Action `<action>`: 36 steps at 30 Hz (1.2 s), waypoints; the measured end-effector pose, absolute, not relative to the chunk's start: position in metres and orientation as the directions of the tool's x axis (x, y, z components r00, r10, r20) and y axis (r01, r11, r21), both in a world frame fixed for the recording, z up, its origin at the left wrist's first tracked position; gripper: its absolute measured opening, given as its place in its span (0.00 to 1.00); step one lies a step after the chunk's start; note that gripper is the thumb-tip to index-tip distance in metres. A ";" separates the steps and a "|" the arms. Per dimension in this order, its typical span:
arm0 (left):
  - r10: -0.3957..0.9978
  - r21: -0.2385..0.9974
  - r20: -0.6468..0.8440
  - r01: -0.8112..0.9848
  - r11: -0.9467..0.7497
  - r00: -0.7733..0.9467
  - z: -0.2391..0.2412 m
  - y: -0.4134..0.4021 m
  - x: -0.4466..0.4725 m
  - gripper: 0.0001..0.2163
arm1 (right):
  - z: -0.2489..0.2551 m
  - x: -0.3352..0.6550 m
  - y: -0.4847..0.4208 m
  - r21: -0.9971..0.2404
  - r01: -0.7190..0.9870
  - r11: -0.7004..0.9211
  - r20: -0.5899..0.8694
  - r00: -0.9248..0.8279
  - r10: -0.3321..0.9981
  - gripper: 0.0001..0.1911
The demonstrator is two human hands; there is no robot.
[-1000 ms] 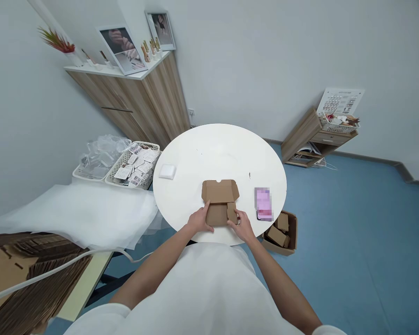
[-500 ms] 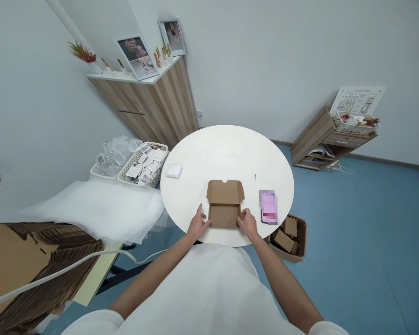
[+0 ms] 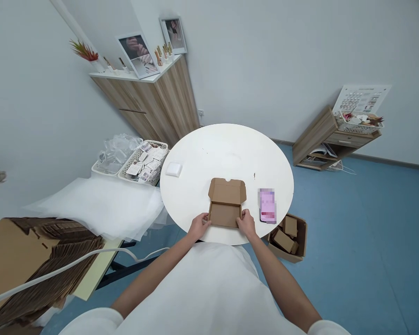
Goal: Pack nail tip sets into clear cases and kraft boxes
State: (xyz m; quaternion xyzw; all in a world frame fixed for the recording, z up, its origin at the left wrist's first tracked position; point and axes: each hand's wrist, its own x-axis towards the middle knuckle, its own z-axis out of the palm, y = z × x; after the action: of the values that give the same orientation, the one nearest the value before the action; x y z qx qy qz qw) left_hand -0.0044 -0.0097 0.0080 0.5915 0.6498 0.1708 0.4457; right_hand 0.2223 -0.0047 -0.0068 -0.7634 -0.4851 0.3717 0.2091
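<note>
A small brown cardboard box (image 3: 225,215) rests near the front edge of the white round table (image 3: 226,149), its lid raised and tilted back. Nothing shows inside it. At the box's left front corner, my left hand (image 3: 199,226) is closed on the side wall. My right hand (image 3: 246,224) pinches the opposite wall, thumb on the inner side. To the right on the tabletop lies a phone (image 3: 268,205) with a blurred pink screen. A small white stack of flat pieces (image 3: 173,169) sits at the table's left.
A carton (image 3: 302,242) with small brown boxes stands on the floor at right. On the left are white baskets (image 3: 157,177) with cards and plastic bags, white sheets (image 3: 101,204) and stacked flat cardboard (image 3: 21,260). A wooden cabinet (image 3: 174,102) stands behind.
My left hand's fingers, stretched out before, have closed on the box's left side. The box has turned slightly, its lid shifting a little to the right.
</note>
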 end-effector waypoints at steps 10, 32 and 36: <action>0.911 0.746 -0.412 0.572 0.341 -0.006 0.007 -0.016 -0.007 0.20 | 0.007 0.230 -0.040 -0.836 0.152 -0.527 -0.510 0.137 0.849 0.32; 0.923 0.832 -0.384 0.433 0.347 -0.003 0.011 0.016 0.005 0.23 | 0.008 0.225 -0.013 -0.880 -0.117 -0.460 -0.452 -0.086 0.888 0.33; 0.915 0.826 -0.403 0.425 0.371 -0.016 0.006 0.008 0.001 0.25 | 0.004 0.226 -0.019 -0.869 -0.078 -0.488 -0.486 -0.052 0.873 0.33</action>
State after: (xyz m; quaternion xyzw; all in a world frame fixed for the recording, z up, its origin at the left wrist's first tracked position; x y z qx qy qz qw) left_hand 0.0013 0.0083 0.0060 0.5019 0.6675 0.2500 0.4900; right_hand 0.2260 -0.0186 0.0035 -0.5796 -0.3429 0.6389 0.3718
